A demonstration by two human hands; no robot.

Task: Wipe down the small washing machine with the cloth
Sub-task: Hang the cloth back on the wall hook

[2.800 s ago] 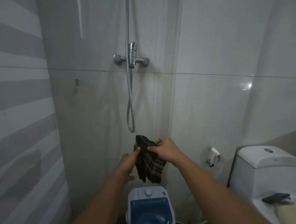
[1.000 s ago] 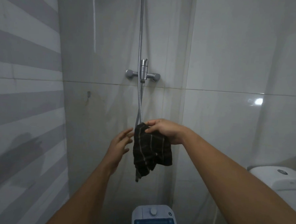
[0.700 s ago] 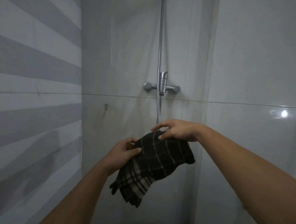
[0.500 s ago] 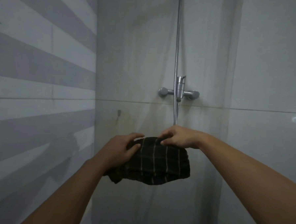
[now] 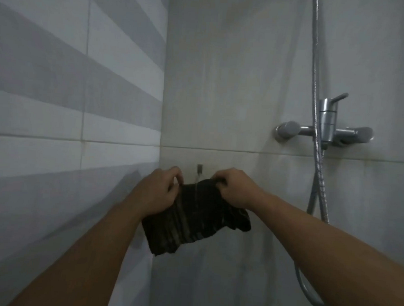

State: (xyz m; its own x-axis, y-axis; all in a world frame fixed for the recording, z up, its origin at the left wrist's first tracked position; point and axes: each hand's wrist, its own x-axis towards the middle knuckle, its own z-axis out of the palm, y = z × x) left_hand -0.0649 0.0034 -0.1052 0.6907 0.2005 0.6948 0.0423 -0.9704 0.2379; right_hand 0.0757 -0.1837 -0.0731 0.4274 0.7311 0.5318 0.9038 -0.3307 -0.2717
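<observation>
A dark checked cloth (image 5: 194, 220) hangs between my two hands in front of the corner of the tiled walls. My left hand (image 5: 158, 192) grips its upper left edge and my right hand (image 5: 237, 189) grips its upper right edge, both with fingers closed on the fabric. Just behind and above the cloth, between my hands, a small metal hook (image 5: 199, 168) sticks out of the wall. The small washing machine is out of view.
A chrome shower mixer (image 5: 326, 131) is mounted on the wall at the right, with its hose (image 5: 317, 189) hanging down in a loop. A grey-and-white striped tiled wall (image 5: 57, 122) closes the left side.
My view has turned up and to the left, so the washing machine and toilet have dropped out of sight. My left hand has taken hold of the cloth, and both hands now hold it by the hook.
</observation>
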